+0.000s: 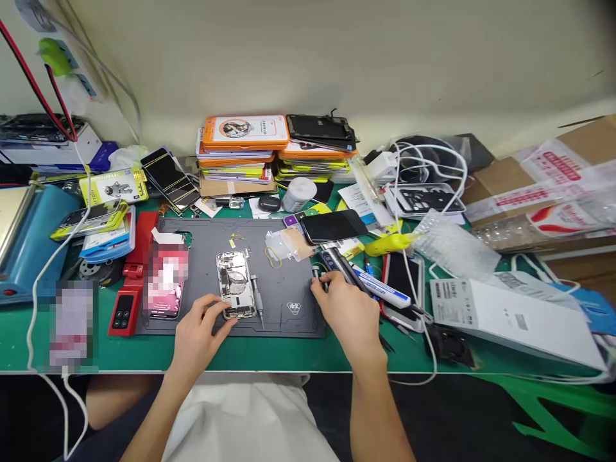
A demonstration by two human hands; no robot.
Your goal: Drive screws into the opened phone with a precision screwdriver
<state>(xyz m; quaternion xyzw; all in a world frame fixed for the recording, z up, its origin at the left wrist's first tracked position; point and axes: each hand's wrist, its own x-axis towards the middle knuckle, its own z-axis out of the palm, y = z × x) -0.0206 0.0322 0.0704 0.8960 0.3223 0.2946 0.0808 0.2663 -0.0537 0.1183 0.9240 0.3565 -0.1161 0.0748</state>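
An opened phone body (235,283) lies on a dark grey work mat (283,321), its inner parts showing. My left hand (199,330) rests on the mat at the phone's lower end, thumb and fingers touching its bottom edge. A small screwdriver (257,296) lies just right of the phone. My right hand (339,305) is at the mat's right edge, fingers pinched round something small I cannot make out, beside a dark pen-shaped tool (337,264).
A phone with a blurred screen (166,282) lies on the mat's left, next to a red device (128,301). Stacks of orange and yellow packages (243,147) stand at the back. White cables (428,167), a white box (510,317) and cardboard boxes (553,186) crowd the right.
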